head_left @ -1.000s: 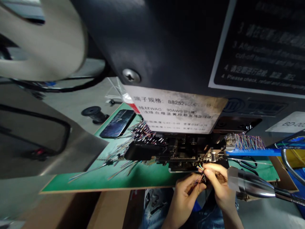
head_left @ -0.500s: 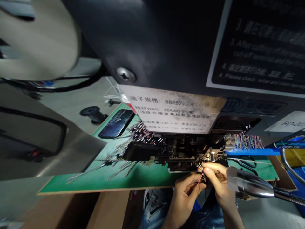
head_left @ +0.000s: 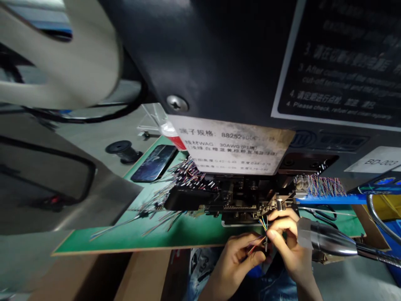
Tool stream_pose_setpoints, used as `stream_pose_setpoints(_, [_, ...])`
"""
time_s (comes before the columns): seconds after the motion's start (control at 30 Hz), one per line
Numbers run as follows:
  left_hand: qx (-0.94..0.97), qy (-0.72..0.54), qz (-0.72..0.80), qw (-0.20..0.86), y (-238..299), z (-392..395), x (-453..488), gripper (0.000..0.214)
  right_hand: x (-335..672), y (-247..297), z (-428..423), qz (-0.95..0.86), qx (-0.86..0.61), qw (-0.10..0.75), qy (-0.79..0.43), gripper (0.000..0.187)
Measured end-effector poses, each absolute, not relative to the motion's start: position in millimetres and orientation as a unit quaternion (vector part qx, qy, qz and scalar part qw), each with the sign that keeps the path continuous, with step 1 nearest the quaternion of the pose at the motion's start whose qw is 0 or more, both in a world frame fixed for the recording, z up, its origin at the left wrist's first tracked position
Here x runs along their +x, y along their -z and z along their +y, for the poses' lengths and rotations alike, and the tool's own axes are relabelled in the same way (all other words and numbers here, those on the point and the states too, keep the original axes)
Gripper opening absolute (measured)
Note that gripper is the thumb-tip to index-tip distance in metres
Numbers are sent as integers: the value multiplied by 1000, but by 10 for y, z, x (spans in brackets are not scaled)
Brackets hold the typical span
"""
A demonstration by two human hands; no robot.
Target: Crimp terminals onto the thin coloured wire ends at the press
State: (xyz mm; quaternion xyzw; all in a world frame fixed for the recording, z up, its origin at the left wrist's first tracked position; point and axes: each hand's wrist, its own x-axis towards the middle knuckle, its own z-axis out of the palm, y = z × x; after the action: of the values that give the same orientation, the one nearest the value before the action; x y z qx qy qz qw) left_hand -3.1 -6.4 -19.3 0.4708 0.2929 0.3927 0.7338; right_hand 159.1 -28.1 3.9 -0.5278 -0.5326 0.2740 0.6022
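Note:
A small bundle of thin coloured wires [head_left: 262, 225] fans out between my two hands, its tips pointing up toward the machine. My left hand [head_left: 239, 260] is closed around some reddish and dark strands, with thumb and fingers curled. Opposite it, my right hand [head_left: 290, 244] pinches the bundle near the thumb tip; its other fingers are bent above. Just beyond my fingertips are the metal tooling parts [head_left: 278, 205] of a dark crimping machine [head_left: 219, 62]. The exact grip points on the strands are too small to make out.
A metal gooseneck lamp [head_left: 333, 239] juts in close to my right wrist. Scissors [head_left: 322, 215] and a phone [head_left: 154, 163] lie on the green tabletop [head_left: 125, 238]. Loose wires [head_left: 191, 175] are heaped left of the tooling; more wires [head_left: 326, 186] hang over a blue tray on the right.
My left hand has moved slightly down and left, drawing some strands away from the fan. My right fingers have lifted and bent more. The view has shifted a little.

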Motion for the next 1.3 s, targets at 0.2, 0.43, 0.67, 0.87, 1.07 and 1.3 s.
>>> stream_pose_setpoints(0.2, [475, -400, 329, 711, 195, -36, 34, 40, 1519, -23, -289, -437, -539, 617, -371, 13])
stream_pose_setpoints(0.43, [524, -433, 360, 640, 102, -39, 110, 34, 1502, -82, -256, -422, -554, 608, -381, 16])
stream_pose_setpoints(0.67, [520, -446, 360, 633, 92, -36, 120, 24, 1503, -113, -243, -418, -553, 606, -390, 15])
stream_pose_setpoints(0.87, [515, -437, 363, 641, 81, -53, 104, 31, 1510, -49, -253, -451, -559, 595, -359, 15])
stream_pose_setpoints(1.07, [461, -349, 317, 752, -57, -42, -115, 36, 1649, -54, -289, -572, -548, 560, -241, 12])
stream_pose_setpoints(1.3, [462, -337, 314, 758, 94, -26, -118, 37, 1583, -82, -326, -459, -564, 590, -352, 18])
